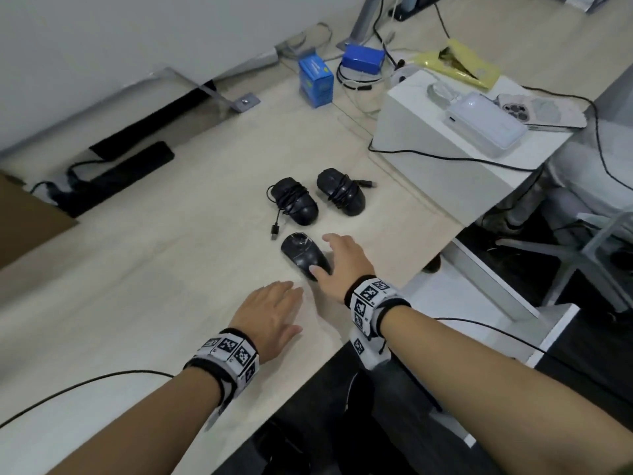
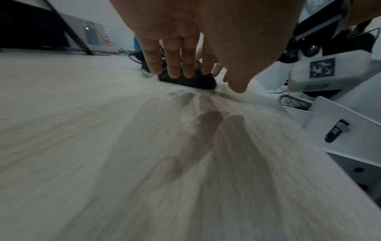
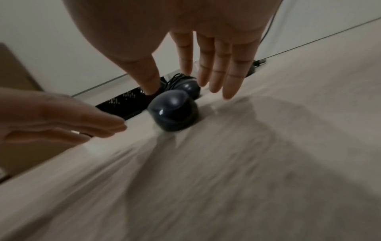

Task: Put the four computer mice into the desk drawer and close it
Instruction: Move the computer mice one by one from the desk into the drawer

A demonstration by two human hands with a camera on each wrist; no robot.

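Observation:
Three black mice lie on the pale desk (image 1: 171,269). Two with cords wound round them, the left corded mouse (image 1: 296,200) and the right corded mouse (image 1: 340,192), sit side by side farther back. The nearest mouse (image 1: 301,253) (image 3: 173,112) lies close to the desk's right edge. My right hand (image 1: 329,255) hovers over it with straight, spread fingers, its thumb at the mouse's near end. My left hand (image 1: 274,310) (image 2: 206,76) is flat and open just above the desk, short of that mouse. A white drawer (image 2: 338,117) stands open below the desk edge at the right.
A white box (image 1: 445,132) with a small device and a cable on it stands at the back right. Blue boxes (image 1: 317,82), cables and a yellow bag (image 1: 459,63) lie behind. A black power strip (image 1: 116,176) lies at the left. An office chair stands to the right.

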